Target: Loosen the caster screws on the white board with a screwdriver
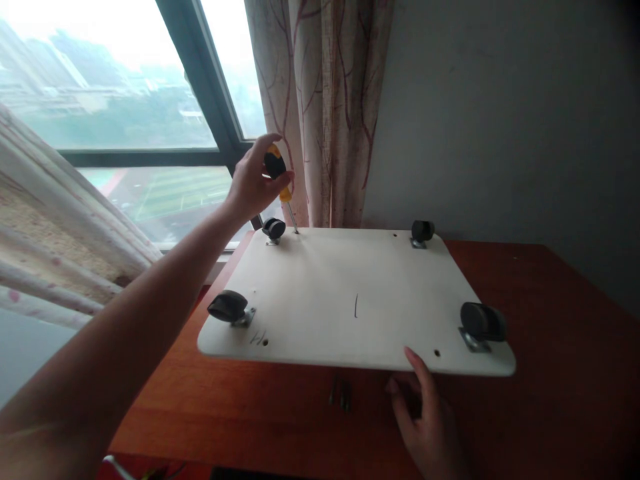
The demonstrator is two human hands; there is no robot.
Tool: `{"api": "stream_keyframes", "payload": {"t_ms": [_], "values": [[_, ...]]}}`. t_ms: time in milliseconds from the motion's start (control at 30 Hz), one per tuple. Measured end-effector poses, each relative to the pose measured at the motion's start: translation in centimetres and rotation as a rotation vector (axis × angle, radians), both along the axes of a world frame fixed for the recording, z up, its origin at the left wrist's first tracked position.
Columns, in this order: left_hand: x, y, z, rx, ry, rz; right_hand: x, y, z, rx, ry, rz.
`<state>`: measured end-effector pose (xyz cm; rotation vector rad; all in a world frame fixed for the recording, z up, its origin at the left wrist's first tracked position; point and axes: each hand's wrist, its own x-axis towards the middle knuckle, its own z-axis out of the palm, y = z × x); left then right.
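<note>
A white board (350,300) lies flat on a reddish wooden table (550,373), with a black caster wheel at each corner. My left hand (255,183) grips a screwdriver (280,180) with a black and yellow handle, held upright, its tip on the board's far left edge beside the far-left caster (274,229). My right hand (425,413) rests at the board's near edge, one finger lying on top of the board. The other casters sit at the near left (229,307), far right (421,233) and near right (483,323).
Several dark screws (340,393) lie on the table just in front of the board. A patterned curtain (325,113) hangs behind the table, a window (125,100) is to the left, and a grey wall (510,113) stands behind on the right.
</note>
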<state>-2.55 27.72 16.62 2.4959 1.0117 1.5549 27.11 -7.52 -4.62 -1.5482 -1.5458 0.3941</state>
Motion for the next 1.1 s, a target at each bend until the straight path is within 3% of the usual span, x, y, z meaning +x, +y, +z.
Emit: {"api": "stream_keyframes", "payload": {"t_ms": [100, 300, 467, 633, 833, 1033, 1100], "values": [[0.0, 0.1, 0.1, -0.091, -0.015, -0.142, 0.1, 0.1, -0.1, 0.005, -0.02, -0.002], [-0.2, -0.3, 0.4, 0.003, 0.068, 0.073, 0.1, 0.1, 0.0, 0.014, -0.018, 0.008], [0.2, -1.0, 0.2, -0.061, 0.006, -0.072, 0.0, 0.1, 0.3, 0.001, 0.012, 0.014], [0.7, -1.3, 0.2, 0.014, -0.085, 0.112, 0.0, 0.0, 0.2, -0.003, 0.002, -0.002], [0.4, -1.0, 0.2, -0.015, 0.055, -0.047, 0.0, 0.1, 0.1, 0.022, -0.038, -0.002], [0.7, -1.1, -0.1, 0.053, 0.059, 0.13, -0.1, 0.2, 0.6, 0.038, -0.072, -0.001], [0.7, -1.0, -0.1, 0.034, 0.045, 0.096, -0.1, 0.2, 0.7, 0.042, -0.077, -0.001]]}}
